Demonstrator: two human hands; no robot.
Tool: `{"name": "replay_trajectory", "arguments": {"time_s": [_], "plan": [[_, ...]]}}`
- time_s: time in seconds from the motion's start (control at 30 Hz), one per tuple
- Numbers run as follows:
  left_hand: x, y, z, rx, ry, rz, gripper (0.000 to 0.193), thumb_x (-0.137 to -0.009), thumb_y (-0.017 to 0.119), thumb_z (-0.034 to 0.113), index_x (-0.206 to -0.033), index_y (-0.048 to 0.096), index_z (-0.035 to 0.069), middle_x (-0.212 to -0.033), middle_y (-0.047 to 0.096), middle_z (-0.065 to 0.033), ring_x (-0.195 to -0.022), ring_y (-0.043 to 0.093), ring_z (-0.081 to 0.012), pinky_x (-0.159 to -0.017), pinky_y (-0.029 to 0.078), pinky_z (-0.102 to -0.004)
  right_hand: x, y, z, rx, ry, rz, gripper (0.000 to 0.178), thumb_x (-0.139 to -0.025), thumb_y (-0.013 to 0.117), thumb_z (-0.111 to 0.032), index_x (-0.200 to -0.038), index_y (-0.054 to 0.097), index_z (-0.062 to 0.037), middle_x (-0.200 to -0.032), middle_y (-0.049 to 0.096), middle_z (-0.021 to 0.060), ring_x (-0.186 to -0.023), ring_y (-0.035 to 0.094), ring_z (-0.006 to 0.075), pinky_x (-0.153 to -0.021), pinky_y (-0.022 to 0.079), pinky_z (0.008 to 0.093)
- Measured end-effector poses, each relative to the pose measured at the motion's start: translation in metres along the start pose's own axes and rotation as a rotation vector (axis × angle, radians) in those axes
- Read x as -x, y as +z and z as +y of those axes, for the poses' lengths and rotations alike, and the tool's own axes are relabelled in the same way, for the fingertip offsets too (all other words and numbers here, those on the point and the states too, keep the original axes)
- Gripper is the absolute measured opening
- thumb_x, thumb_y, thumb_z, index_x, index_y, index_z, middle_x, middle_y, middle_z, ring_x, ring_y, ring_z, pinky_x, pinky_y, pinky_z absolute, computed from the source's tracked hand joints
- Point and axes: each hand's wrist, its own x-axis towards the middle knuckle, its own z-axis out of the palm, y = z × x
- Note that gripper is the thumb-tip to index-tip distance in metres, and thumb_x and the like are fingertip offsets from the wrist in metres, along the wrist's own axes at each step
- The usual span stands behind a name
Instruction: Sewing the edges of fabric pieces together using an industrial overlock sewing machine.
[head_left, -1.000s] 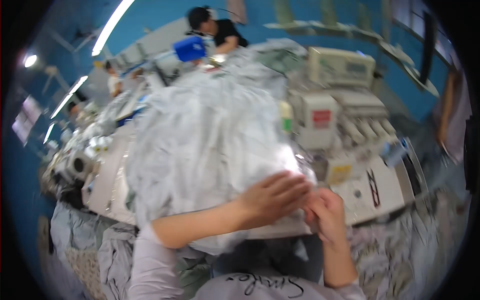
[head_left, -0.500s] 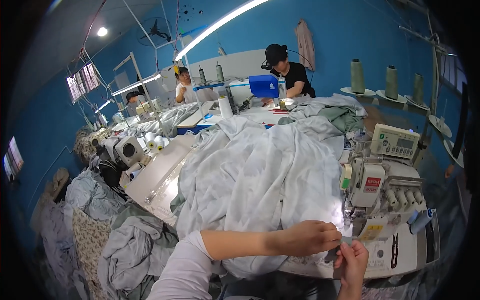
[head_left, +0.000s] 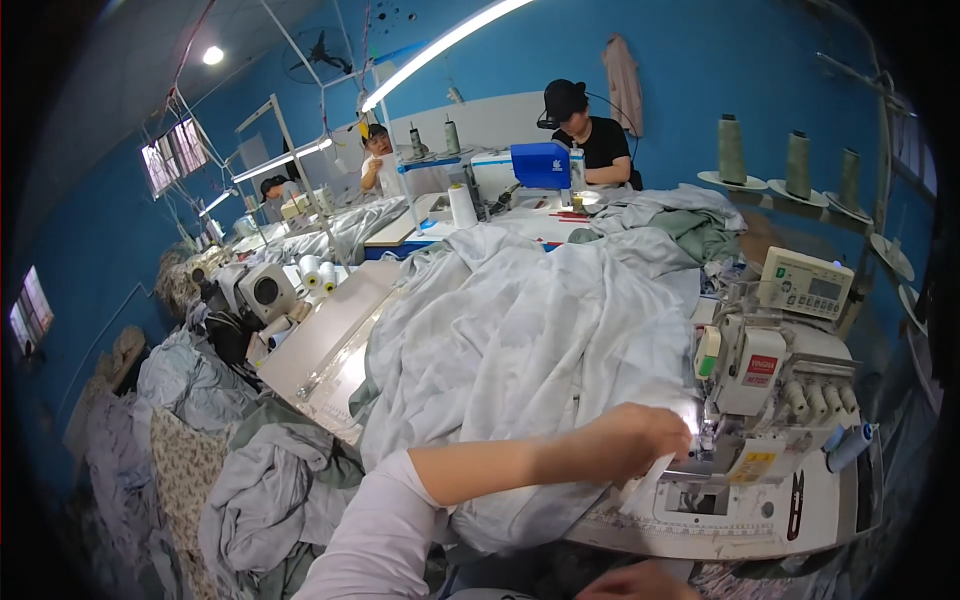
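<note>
My left hand (head_left: pixel 645 440) is closed on the edge of a pale grey-white fabric (head_left: pixel 500 340), right beside the needle area of an overlock sewing machine (head_left: pixel 750 365). A narrow, blurred strip of the cloth hangs below its fingers. The rest of the fabric spreads in loose folds over the table, under my left forearm. At the lower edge of the picture is my right hand (head_left: pixel 640 582), low by the table's front, away from the cloth's edge. Only its back shows, and its fingers are hidden.
Black thread snips (head_left: pixel 796 505) lie on the machine bed, near a blue thread spool (head_left: pixel 850 447). Green thread cones (head_left: pixel 731 150) stand behind the machine. Fabric heaps (head_left: pixel 270 500) fill the left side. A person (head_left: pixel 600 140) works at a blue-headed machine opposite.
My left hand has risen slightly with the fabric edge. My right hand has left it, dropping down and left to the lower edge. The view has shifted a little.
</note>
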Motion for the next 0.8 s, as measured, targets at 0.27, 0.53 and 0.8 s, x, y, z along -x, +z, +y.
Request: {"name": "replay_trajectory", "arguments": {"time_s": [0.27,0.53,0.8], "plan": [[-0.015,0.007,-0.024,-0.302,-0.402,0.179,0.017,-0.075,0.053,0.011,-0.087,0.065,0.008,-0.092,0.062,-0.0051,-0.084,0.059,-0.0235,-0.071,0.048,-0.0348,-0.183,0.044,0.133,0.523,-0.010,0.052,0.067,-0.080,0.051,-0.060,-0.107,0.055,0.0017,-0.100,0.058,0.0173,-0.097,0.055,0.0299,-0.090,0.040,0.0363],[-0.014,0.002,-0.028,-0.264,-0.428,0.268,0.015,-0.076,0.055,0.012,-0.085,0.066,0.007,-0.092,0.064,-0.0060,-0.084,0.059,-0.0252,-0.071,0.048,-0.0358,-0.231,0.068,0.223,-0.094,-0.193,0.065,0.066,-0.083,0.047,-0.057,-0.124,0.048,-0.0041,-0.136,0.039,0.0163,-0.128,0.033,0.0260,-0.106,0.021,0.0365],[-0.002,-0.013,-0.047,-0.067,-0.315,0.375,0.014,-0.079,0.055,0.013,-0.085,0.066,0.008,-0.085,0.064,-0.0085,-0.080,0.059,-0.0294,-0.071,0.048,-0.0371,-0.015,0.009,0.183,0.050,-0.064,0.678,0.044,-0.085,0.048,-0.033,-0.115,0.053,-0.0010,-0.119,0.049,0.0186,-0.111,0.044,0.0298,-0.096,0.031,0.0372]]}}
